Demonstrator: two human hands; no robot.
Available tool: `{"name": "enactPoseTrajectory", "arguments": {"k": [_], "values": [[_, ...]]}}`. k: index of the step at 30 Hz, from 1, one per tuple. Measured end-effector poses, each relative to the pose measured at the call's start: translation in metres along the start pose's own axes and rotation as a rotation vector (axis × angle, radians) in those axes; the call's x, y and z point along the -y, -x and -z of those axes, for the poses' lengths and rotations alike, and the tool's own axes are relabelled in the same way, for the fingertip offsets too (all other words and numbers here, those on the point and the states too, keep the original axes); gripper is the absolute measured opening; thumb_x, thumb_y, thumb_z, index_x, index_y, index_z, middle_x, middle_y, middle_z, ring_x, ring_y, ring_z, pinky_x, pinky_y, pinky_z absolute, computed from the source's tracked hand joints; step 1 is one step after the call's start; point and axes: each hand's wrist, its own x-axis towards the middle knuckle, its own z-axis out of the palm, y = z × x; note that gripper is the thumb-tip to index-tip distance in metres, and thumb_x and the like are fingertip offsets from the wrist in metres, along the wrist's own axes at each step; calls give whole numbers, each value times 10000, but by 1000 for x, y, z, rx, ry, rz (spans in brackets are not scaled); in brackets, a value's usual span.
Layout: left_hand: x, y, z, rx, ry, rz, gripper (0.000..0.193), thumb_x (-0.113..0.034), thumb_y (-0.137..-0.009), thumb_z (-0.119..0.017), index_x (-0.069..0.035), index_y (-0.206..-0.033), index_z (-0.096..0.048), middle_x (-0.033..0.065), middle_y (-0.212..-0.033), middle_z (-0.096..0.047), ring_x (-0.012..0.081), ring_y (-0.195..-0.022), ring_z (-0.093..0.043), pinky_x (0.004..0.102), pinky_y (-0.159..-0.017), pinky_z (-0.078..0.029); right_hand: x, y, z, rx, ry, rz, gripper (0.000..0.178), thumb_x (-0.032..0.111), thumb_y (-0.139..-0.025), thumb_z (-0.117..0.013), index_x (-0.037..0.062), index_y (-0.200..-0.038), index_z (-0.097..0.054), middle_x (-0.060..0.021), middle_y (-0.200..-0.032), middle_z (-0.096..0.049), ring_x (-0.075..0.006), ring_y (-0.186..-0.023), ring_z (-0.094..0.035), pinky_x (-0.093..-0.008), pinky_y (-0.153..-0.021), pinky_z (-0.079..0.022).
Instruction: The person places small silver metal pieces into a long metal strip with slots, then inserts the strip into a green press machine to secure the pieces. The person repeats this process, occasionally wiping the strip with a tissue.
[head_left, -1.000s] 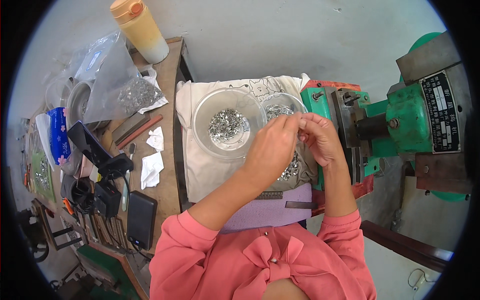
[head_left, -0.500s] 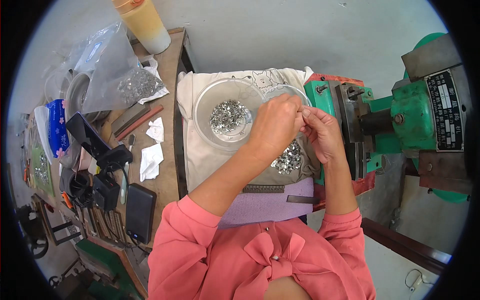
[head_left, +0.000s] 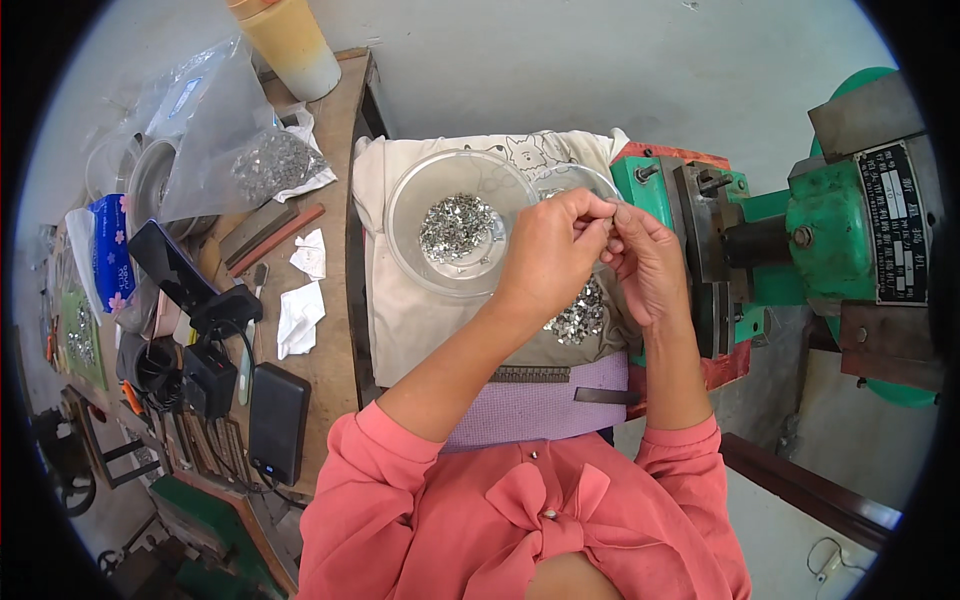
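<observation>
hands (head_left: 650, 265) beside green machine (head_left: 825, 235) with lettered plate (head_left: 893, 222)

The person I was watching wore a loose coral-pink blouse (head_left: 450, 535), its full sleeves (head_left: 365, 485) gathered into narrow cuffs (head_left: 407, 424) near the elbows, forearms bare beyond them. A soft bow (head_left: 562, 528) in matching cloth decorated the chest, with a small shiny button (head_left: 534, 455) below

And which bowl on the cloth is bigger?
The left bowl, holding shiny bits; the right bowl looks smaller, partly hidden behind the left hand.
</observation>
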Motion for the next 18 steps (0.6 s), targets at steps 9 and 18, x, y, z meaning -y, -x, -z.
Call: {"name": "enactPoseTrajectory", "arguments": {"k": [9, 18], "values": [[11, 1, 7, -25, -71, -35, 69, -7, -918, -646, 55, -939, -667, 80, -835, -717, 84, -771, -674, 245, -699, -551, 2, 0, -5, 0, 131, -20, 219, 185, -912, -765, 3, -1032, -737, -9, -819, -685, -61, -676, -605, -217, -584, -533], [4, 15, 17, -62, -486, -180, 124, -44, -889, -688, 27, -990, -689, 171, -932, -740, 218, -801, -743, 313, -720, -574, 3, 1, -9, -87, 431, 132, 165, 145, -916, -756, -12, -963, -748, -18, -800, -697, -75, -675, -628, -222, -604, -510]]}}
